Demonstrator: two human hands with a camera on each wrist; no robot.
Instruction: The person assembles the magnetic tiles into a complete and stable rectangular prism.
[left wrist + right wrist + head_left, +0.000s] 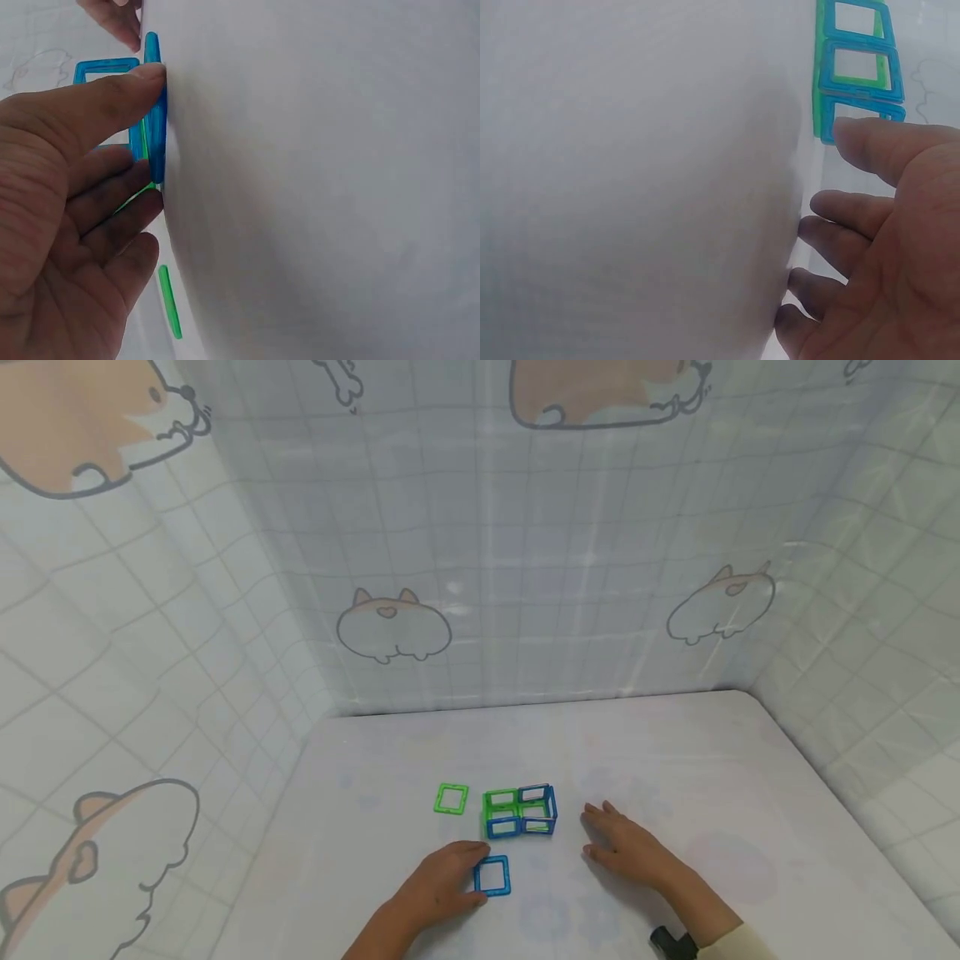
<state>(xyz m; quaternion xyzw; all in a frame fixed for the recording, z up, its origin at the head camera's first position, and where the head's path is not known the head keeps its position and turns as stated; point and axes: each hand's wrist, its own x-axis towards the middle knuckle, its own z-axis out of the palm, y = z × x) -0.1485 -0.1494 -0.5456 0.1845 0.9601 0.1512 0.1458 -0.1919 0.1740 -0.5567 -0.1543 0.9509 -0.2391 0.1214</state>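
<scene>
My left hand (pixel 442 883) pinches a blue square magnetic tile (pixel 507 877) by its edges, low over the white table. In the left wrist view this blue tile shows nearly edge-on, the thumb on it. Just beyond stands a low open structure of blue and green square tiles (pixel 520 827), upright walls around green tiles at the bottom. A loose green square tile (pixel 448 812) lies flat to the structure's left. My right hand (pixel 630 846) rests on the table right of the structure, fingers spread and holding nothing; in the right wrist view its thumb overlaps the structure's blue wall (pixel 862 95).
The white table (pixel 360 852) has rounded far corners. Pale curtains (pixel 540 560) with a grid and cartoon dogs hang behind it and at both sides. A black device (pixel 672 943) sits at the right wrist, beside a cream sleeve (pixel 738 943).
</scene>
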